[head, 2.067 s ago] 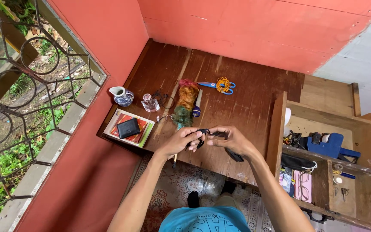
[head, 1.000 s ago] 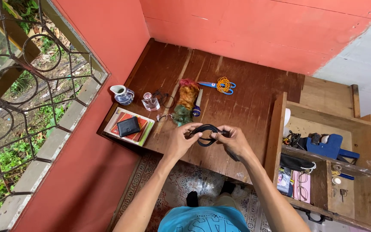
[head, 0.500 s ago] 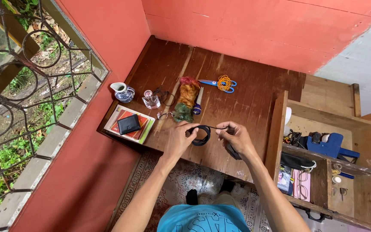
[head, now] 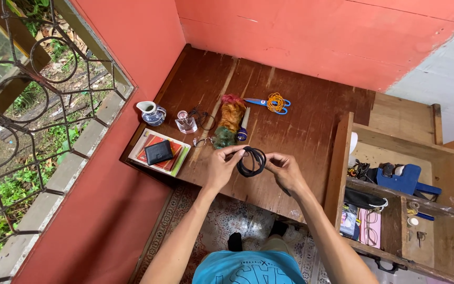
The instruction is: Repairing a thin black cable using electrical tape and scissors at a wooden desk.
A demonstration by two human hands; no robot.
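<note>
I hold one coil of black cord (head: pixel 251 161) between my two hands, just above the front part of the wooden desk (head: pixel 311 126). My left hand (head: pixel 222 167) has its thumb and fingers pinched together on the left side of the loop. My right hand (head: pixel 286 171) pinches the right side of the same loop with its fingertips; the other fingers curl under, and I cannot tell whether they touch the cord.

On the desk beyond my hands I count one pair of scissors (head: pixel 269 103) with blue blades and orange handles, lying well apart from the coil toward the wall. One feather duster (head: pixel 230 122), orange and green, lies lengthwise just beyond my left hand, with one small blue-capped tube (head: pixel 243 128) right beside it. To its left stands one small clear glass bottle (head: pixel 186 123), and farther left one white and blue jug (head: pixel 152 113) near the desk's corner. One pair of thin wire-framed spectacles (head: pixel 204 141) lies near the duster's lower end.

At the left front corner sits one stack of flat books (head: pixel 177 153), with one black wallet (head: pixel 158 152) on top.

To my right stands one open wooden box with shelves (head: pixel 400 137). On it I see one blue hand-held labelling tool (head: pixel 406 181), one dark pouch (head: pixel 363 199) and one pink card with spectacles (head: pixel 370 226); the smaller bits there are too small to count.
</note>
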